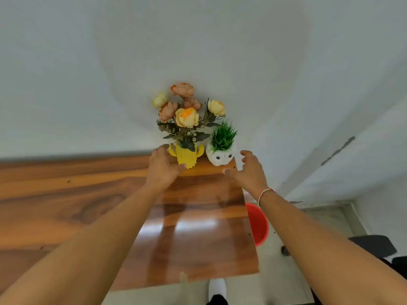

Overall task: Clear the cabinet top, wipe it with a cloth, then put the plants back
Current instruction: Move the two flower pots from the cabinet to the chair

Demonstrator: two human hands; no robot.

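Two potted plants upright at the cabinet top's (198, 216) far right corner.
Yellow cactus-shaped pot (186, 155) holds peach and cream flowers; just beside it, white owl pot (220, 156) holds green grass.

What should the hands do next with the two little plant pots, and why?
Probably close around the pots and lift them off. The left hand is open at the yellow cactus pot, perhaps just touching it, and the right hand is open beside the white owl pot, not touching. Both pots stand at the back of the cabinet top, so wiping must wait.
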